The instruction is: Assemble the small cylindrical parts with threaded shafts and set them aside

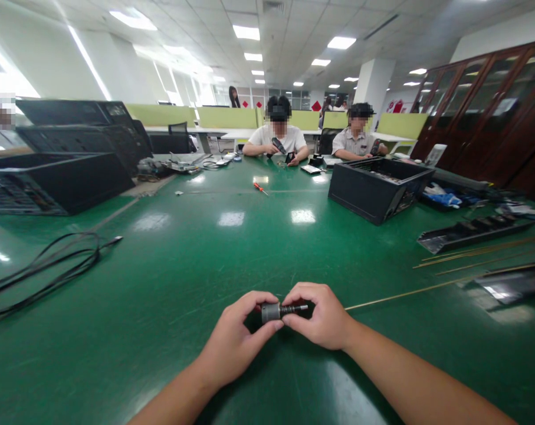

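Note:
A small grey metal cylinder with a spring-wound shaft [271, 313] is held level just above the green tabletop, its thin silvery tip pointing right. My left hand [235, 332] pinches the thick round body between thumb and fingers. At the other side, the thumb and forefinger of my right hand [324, 314] close around the ribbed base of the shaft. Both sets of fingertips nearly meet in the middle. The exact kind of part cannot be made out, and my fingers cover some of its body.
Black cable [72, 260] lies coiled at left, near dark computer cases [99, 183]. An orange screwdriver [261, 189] rests ahead. Another open case [377, 192], a black tray [475, 233] and thin brass-coloured rods [466, 255] are at right. Two people [276, 139] work across the table [196, 248].

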